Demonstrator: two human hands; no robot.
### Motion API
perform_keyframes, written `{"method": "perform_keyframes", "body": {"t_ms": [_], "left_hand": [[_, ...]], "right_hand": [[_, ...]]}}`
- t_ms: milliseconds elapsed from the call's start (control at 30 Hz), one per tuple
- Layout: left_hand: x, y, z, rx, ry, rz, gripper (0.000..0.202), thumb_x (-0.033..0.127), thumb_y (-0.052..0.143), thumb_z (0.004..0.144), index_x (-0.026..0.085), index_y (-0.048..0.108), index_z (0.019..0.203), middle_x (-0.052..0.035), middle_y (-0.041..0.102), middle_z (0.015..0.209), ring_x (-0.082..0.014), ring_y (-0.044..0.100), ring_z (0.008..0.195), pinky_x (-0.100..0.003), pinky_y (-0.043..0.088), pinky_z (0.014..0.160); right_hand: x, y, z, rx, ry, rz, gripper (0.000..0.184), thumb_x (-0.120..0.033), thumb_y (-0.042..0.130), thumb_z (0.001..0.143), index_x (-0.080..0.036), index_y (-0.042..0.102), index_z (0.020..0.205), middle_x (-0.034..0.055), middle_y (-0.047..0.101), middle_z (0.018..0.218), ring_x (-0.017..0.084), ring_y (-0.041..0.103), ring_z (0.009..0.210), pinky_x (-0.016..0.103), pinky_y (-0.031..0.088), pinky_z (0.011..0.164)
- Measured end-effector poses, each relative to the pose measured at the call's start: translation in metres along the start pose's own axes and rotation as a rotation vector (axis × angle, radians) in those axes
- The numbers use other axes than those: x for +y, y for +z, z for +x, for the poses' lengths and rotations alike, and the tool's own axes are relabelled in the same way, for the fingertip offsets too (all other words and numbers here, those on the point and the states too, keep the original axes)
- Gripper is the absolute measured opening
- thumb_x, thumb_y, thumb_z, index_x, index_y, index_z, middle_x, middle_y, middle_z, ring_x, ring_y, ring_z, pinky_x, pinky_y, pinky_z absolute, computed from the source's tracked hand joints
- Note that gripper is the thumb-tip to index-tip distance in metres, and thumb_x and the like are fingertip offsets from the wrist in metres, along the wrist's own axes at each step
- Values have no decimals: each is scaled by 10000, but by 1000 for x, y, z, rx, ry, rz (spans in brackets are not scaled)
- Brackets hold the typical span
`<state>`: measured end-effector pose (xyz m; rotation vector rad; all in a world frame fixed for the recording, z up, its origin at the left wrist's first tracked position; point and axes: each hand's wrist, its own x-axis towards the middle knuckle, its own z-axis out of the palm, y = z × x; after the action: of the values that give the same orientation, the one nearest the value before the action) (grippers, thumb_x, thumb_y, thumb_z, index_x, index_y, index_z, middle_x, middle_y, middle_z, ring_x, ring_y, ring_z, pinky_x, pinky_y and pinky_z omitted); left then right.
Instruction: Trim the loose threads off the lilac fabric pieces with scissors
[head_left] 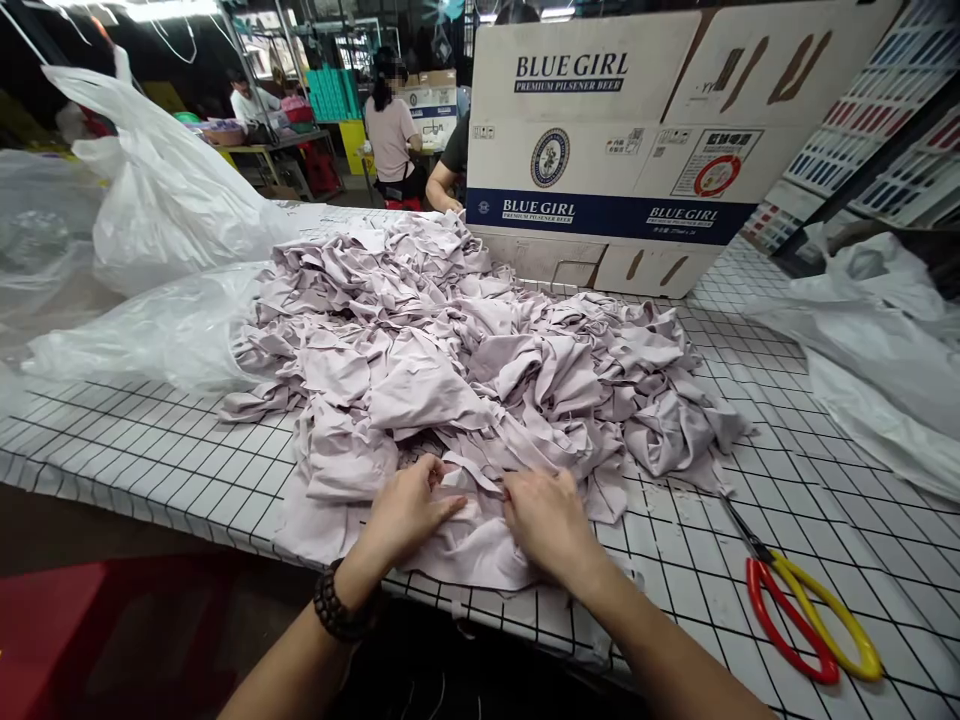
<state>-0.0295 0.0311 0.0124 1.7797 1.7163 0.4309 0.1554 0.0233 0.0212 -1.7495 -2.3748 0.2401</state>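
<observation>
A big heap of pale lilac fabric pieces (465, 350) lies on a table covered in white cloth with a black grid (150, 450). My left hand (409, 510) rests on the near edge of the heap, fingers curled and pinching a narrow strip of the fabric. My right hand (547, 520) lies beside it on the same piece, fingers bent down and gripping the cloth. A dark bead bracelet (337, 610) sits on my left wrist.
Scissors with red and yellow handles (802, 610) lie at the right front. A Blue Girl beer carton (622, 140) stands behind the heap. Clear plastic bags (157, 200) lie at the left and right (877, 340). People sit at tables in the background (390, 130).
</observation>
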Motion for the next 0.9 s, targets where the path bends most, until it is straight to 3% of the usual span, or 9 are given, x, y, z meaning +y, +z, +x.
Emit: {"method": "perform_keyframes", "body": {"t_ms": [100,200,267,400,500,567,633,733,900], "left_hand": [[-8,-2,-10,212,81,-41,98,208,582,793,211,550,885,8,594,752,-182,580,689,-271,422,622],[-16,-1,-27,488,364,-16,153,71,478,772,219,520,771,10,515,678,-178,524,671,-293,420,656],[-20,0,-39,412,495,69,212,21,462,742,218,539,749,-3,527,683,-191,526,698,-310,424,679],[-21,0,-53,16,460,80,340,114,599,745,222,592,1067,-68,599,1047,-238,595,947,-359,495,818],[-18,4,-45,112,309,22,534,310,650,804,181,477,1293,-136,533,1245,-284,553,1145,-421,477,947],[-15,9,-34,162,216,40,524,378,655,821,173,503,1279,-128,589,1181,-282,592,1090,-420,491,920],[-12,14,-23,119,179,75,344,366,671,819,187,622,1109,-74,665,983,-251,647,917,-370,518,816],[-9,13,-20,103,193,85,163,344,621,868,198,691,851,-41,664,806,-214,646,786,-313,508,718],[17,-7,-48,291,404,-229,113,309,670,836,217,736,843,-118,623,1109,-209,601,842,-349,506,776]], "right_hand": [[30,-27,-16,83,54,-12,211,-145,430,868,-211,625,819,41,721,797,204,648,707,386,440,718],[61,-59,-51,305,32,-39,185,-240,432,895,-208,614,890,46,706,813,213,649,721,397,422,746],[74,-69,-76,349,-37,-44,142,-263,474,875,-224,610,865,30,696,790,215,652,725,378,414,729],[77,-54,-104,-20,46,120,125,-364,560,846,-266,614,900,11,691,888,192,665,717,304,467,624],[64,-26,-97,-57,369,171,340,-530,557,841,-237,584,1013,56,693,936,208,674,674,298,484,536],[55,-10,-87,-31,463,178,299,-494,545,853,-222,570,974,43,695,831,213,669,639,288,462,509],[49,-1,-81,-38,440,189,113,-343,533,854,-236,556,827,-4,660,682,204,646,604,266,422,498],[43,-7,-83,-14,409,179,157,-228,509,819,-247,491,665,-41,571,550,185,584,538,255,368,484],[14,-51,-81,147,123,474,103,-283,558,845,-251,565,748,-21,592,686,178,587,672,279,460,622]]}}
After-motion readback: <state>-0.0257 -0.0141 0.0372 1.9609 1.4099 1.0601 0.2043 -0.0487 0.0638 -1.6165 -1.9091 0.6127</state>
